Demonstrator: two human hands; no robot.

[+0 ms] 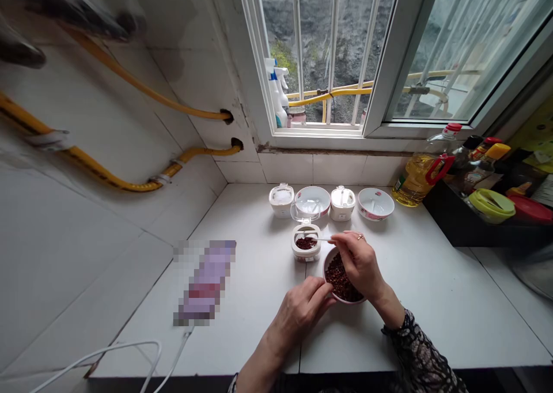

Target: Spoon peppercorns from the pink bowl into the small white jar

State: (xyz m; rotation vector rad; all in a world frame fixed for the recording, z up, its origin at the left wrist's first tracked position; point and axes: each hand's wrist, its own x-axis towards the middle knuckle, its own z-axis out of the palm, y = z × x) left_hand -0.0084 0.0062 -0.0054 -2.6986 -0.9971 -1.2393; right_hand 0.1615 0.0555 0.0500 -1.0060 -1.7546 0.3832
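Observation:
My left hand (301, 303) has its thumb and fingers closed on the left side of a bowl (352, 302). Dark reddish-brown dried bits, like peppercorns, fill much of the bowl. Over its upper part, my right hand (362, 263) pinches the handle of a small white spoon (323, 240). The spoon points left into a white seasoning jar (306, 256) holding similar dark bits. That jar's clear lid (305, 211) stands flipped up at the back. The spoon's tip is hard to make out among the contents.
Behind stand two more white jars (281, 204) and two floral bowls (375, 204). An oil bottle (412, 177) and a black rack (449, 223) of condiments are at right. A blurred purple phone-shaped object (206, 283) with a white cable (173, 358) lies left.

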